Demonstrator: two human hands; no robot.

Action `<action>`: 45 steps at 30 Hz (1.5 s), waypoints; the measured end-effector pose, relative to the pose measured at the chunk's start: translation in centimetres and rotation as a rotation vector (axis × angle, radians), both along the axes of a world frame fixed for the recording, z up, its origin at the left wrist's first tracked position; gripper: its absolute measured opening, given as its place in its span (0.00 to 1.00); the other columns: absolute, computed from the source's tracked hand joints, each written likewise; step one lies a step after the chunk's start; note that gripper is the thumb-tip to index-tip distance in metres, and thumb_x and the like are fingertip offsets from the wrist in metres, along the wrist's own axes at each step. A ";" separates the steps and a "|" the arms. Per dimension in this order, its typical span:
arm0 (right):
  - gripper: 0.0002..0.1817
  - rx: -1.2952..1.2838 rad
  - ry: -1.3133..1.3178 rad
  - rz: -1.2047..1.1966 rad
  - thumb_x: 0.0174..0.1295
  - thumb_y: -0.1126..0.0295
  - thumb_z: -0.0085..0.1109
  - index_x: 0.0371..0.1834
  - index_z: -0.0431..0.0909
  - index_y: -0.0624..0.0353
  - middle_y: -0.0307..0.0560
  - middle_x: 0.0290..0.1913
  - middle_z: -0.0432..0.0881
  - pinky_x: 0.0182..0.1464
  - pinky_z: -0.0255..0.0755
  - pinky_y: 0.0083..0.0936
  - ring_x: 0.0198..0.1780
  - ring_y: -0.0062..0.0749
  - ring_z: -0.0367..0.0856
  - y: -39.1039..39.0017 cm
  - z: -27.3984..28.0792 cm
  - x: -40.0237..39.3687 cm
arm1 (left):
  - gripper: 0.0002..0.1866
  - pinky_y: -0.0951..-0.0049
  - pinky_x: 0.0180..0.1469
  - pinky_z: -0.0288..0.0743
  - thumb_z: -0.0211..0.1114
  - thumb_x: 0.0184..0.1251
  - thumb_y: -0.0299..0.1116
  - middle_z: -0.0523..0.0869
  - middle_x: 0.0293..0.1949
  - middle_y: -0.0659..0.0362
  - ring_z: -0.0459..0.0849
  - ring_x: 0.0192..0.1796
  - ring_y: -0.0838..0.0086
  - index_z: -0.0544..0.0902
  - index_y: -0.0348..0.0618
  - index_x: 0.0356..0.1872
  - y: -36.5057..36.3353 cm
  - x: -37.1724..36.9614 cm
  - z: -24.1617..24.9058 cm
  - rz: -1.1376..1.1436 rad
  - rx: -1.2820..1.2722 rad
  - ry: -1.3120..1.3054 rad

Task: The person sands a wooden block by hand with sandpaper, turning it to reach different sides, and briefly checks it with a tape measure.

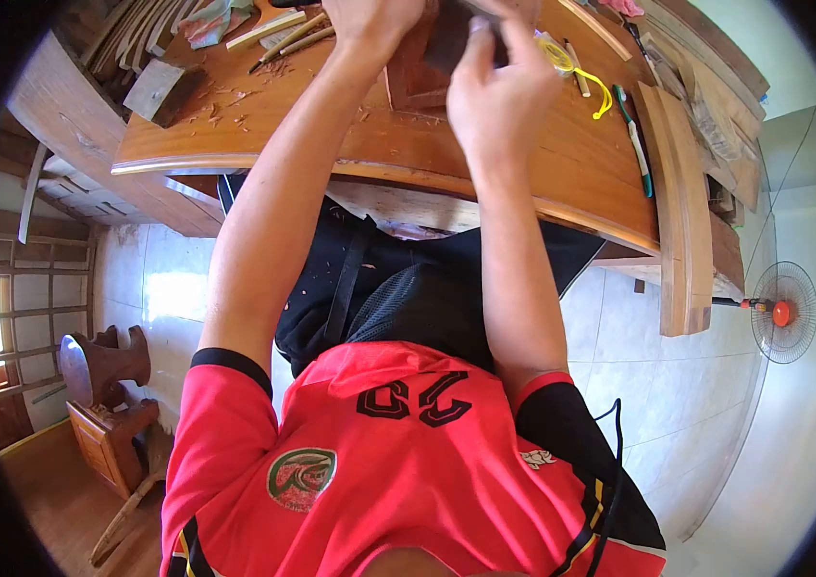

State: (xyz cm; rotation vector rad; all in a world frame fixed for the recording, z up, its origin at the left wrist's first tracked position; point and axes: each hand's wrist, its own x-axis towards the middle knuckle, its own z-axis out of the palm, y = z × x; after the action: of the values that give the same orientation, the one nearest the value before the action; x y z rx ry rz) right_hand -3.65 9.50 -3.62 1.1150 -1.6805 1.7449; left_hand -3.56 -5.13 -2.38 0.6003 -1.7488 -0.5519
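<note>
My left hand (370, 17) reaches to the far edge of the wooden workbench (543, 173) and rests on a reddish-brown wood piece (413, 82). Its fingers are cut off by the top of the frame. My right hand (496, 91) is curled around a dark object (451, 34) held against the same wood piece; I cannot tell what the object is. Wood shavings (235, 96) lie scattered to the left of the piece.
Several stick-like tools (283, 38), a small wooden block (153, 88) and a cloth (216, 19) lie at the bench's left. A yellow cord (589, 77), a green-handled tool (637, 144) and a plank (682, 221) lie at the right. A fan (783, 313) and carved wooden furniture (105, 394) stand on the tiled floor.
</note>
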 end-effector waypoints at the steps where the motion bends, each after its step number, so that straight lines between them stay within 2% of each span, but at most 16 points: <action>1: 0.11 -0.047 0.017 -0.004 0.69 0.84 0.56 0.49 0.86 0.67 0.61 0.45 0.90 0.52 0.80 0.31 0.49 0.50 0.91 -0.1 0.9 -0.1 | 0.29 0.46 0.60 0.74 0.46 0.85 0.56 0.82 0.55 0.31 0.80 0.58 0.32 0.77 0.42 0.65 0.9 0.6 0.5 -0.019 0.046 -0.030; 2: 0.11 -0.025 0.042 0.010 0.69 0.84 0.55 0.49 0.86 0.67 0.61 0.45 0.90 0.52 0.80 0.31 0.49 0.49 0.91 -0.1 2.1 -0.3 | 0.27 0.47 0.60 0.74 0.46 0.85 0.54 0.82 0.56 0.31 0.80 0.58 0.32 0.77 0.43 0.67 1.3 1.1 0.8 -0.039 0.090 -0.064; 5: 0.11 -0.006 0.112 0.032 0.69 0.83 0.55 0.50 0.86 0.67 0.62 0.45 0.90 0.51 0.80 0.32 0.49 0.51 0.91 -0.5 2.0 -1.5 | 0.27 0.47 0.62 0.75 0.48 0.85 0.54 0.83 0.55 0.31 0.81 0.58 0.33 0.75 0.48 0.70 -1.5 -0.1 -2.2 0.225 -0.390 -0.190; 7: 0.12 -0.006 0.156 -0.085 0.65 0.81 0.59 0.48 0.88 0.62 0.61 0.39 0.90 0.43 0.80 0.36 0.40 0.54 0.90 -1.1 -0.3 -1.8 | 0.32 0.47 0.63 0.75 0.49 0.83 0.59 0.84 0.55 0.30 0.80 0.61 0.33 0.76 0.42 0.70 -0.9 0.1 -1.1 0.148 -0.290 0.023; 9: 0.12 -0.038 0.113 -0.032 0.65 0.82 0.58 0.48 0.88 0.62 0.61 0.40 0.89 0.45 0.81 0.37 0.43 0.56 0.90 -0.9 -2.1 -1.1 | 0.36 0.47 0.63 0.75 0.49 0.82 0.61 0.84 0.56 0.29 0.80 0.63 0.33 0.77 0.37 0.69 0.7 0.4 0.1 0.035 0.099 0.106; 10: 0.12 0.006 0.073 -0.028 0.65 0.82 0.58 0.47 0.88 0.63 0.61 0.41 0.89 0.46 0.81 0.37 0.44 0.56 0.90 -0.5 -2.8 -0.7 | 0.38 0.47 0.62 0.75 0.49 0.82 0.62 0.83 0.56 0.27 0.80 0.62 0.32 0.78 0.31 0.65 1.6 0.7 0.5 0.036 0.129 0.121; 13: 0.12 0.062 0.002 -0.016 0.65 0.83 0.58 0.47 0.88 0.64 0.61 0.40 0.89 0.47 0.81 0.38 0.44 0.57 0.90 0.5 -3.5 -0.4 | 0.38 0.46 0.61 0.75 0.49 0.81 0.62 0.84 0.52 0.26 0.81 0.60 0.32 0.79 0.30 0.62 2.4 1.3 1.2 -0.034 0.179 0.105; 16: 0.11 0.006 -0.029 -0.045 0.64 0.82 0.59 0.45 0.87 0.64 0.63 0.37 0.87 0.43 0.79 0.40 0.40 0.61 0.87 0.7 -1.8 -0.6 | 0.36 0.45 0.57 0.76 0.50 0.81 0.62 0.85 0.48 0.27 0.83 0.55 0.31 0.80 0.31 0.60 2.6 1.3 1.3 -0.066 0.175 0.094; 18: 0.09 0.021 0.074 -0.094 0.67 0.78 0.60 0.47 0.87 0.64 0.61 0.38 0.89 0.44 0.79 0.37 0.41 0.55 0.89 -0.3 0.0 -1.8 | 0.36 0.46 0.56 0.77 0.49 0.81 0.62 0.85 0.47 0.26 0.84 0.54 0.31 0.80 0.32 0.61 3.8 2.5 1.8 -0.109 0.153 0.104; 24: 0.13 0.091 -0.057 0.024 0.65 0.81 0.56 0.47 0.87 0.64 0.64 0.38 0.88 0.46 0.81 0.40 0.41 0.58 0.89 0.5 -2.4 -0.3 | 0.39 0.47 0.59 0.76 0.48 0.82 0.63 0.84 0.51 0.26 0.82 0.58 0.31 0.77 0.31 0.65 1.5 0.4 0.4 0.097 0.027 0.177; 27: 0.13 0.172 -0.171 0.035 0.65 0.81 0.55 0.47 0.88 0.64 0.64 0.38 0.88 0.47 0.82 0.40 0.42 0.57 0.90 1.4 -3.8 0.6 | 0.41 0.48 0.64 0.73 0.47 0.81 0.64 0.83 0.56 0.27 0.80 0.63 0.32 0.76 0.30 0.68 2.6 1.3 1.2 -0.046 0.173 0.077; 33: 0.13 0.136 -0.136 0.004 0.65 0.80 0.57 0.50 0.87 0.63 0.63 0.42 0.89 0.49 0.82 0.38 0.47 0.59 0.89 0.9 -3.0 -0.4 | 0.42 0.50 0.67 0.71 0.47 0.81 0.65 0.81 0.61 0.27 0.78 0.66 0.34 0.76 0.30 0.69 1.7 1.1 1.2 -0.046 0.216 0.079; 36: 0.08 0.001 -0.005 -0.076 0.67 0.74 0.63 0.46 0.86 0.64 0.58 0.38 0.91 0.43 0.80 0.34 0.38 0.45 0.91 0.6 -1.4 -2.5 | 0.41 0.51 0.66 0.72 0.48 0.81 0.64 0.83 0.59 0.28 0.79 0.65 0.34 0.77 0.29 0.67 1.1 0.2 -0.3 0.044 0.070 0.155; 40: 0.10 0.029 -0.095 0.099 0.67 0.81 0.59 0.48 0.85 0.67 0.65 0.42 0.88 0.46 0.80 0.38 0.47 0.59 0.89 0.6 0.1 -1.4 | 0.41 0.52 0.66 0.73 0.48 0.81 0.64 0.83 0.58 0.28 0.80 0.64 0.36 0.78 0.27 0.66 2.9 2.9 1.7 -0.180 0.186 0.032; 43: 0.09 0.100 -0.100 0.046 0.67 0.75 0.63 0.47 0.86 0.64 0.57 0.37 0.91 0.42 0.80 0.33 0.37 0.45 0.91 1.0 -2.7 -0.9 | 0.45 0.53 0.71 0.69 0.46 0.81 0.66 0.80 0.63 0.27 0.77 0.69 0.36 0.75 0.24 0.69 2.0 1.7 0.8 -0.049 0.161 0.070; 45: 0.11 0.216 -0.121 0.065 0.68 0.75 0.62 0.51 0.86 0.62 0.59 0.39 0.91 0.40 0.80 0.32 0.35 0.43 0.92 1.6 -3.9 0.2 | 0.48 0.54 0.74 0.66 0.45 0.80 0.68 0.78 0.65 0.26 0.74 0.71 0.36 0.72 0.22 0.70 1.7 1.0 -0.1 0.017 0.141 0.099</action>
State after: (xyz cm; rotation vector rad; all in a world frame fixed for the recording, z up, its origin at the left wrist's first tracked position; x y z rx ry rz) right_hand -3.50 11.06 -7.49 1.1894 -1.9654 1.7323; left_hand -2.60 -3.43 -2.46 0.6745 -1.6193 -0.6855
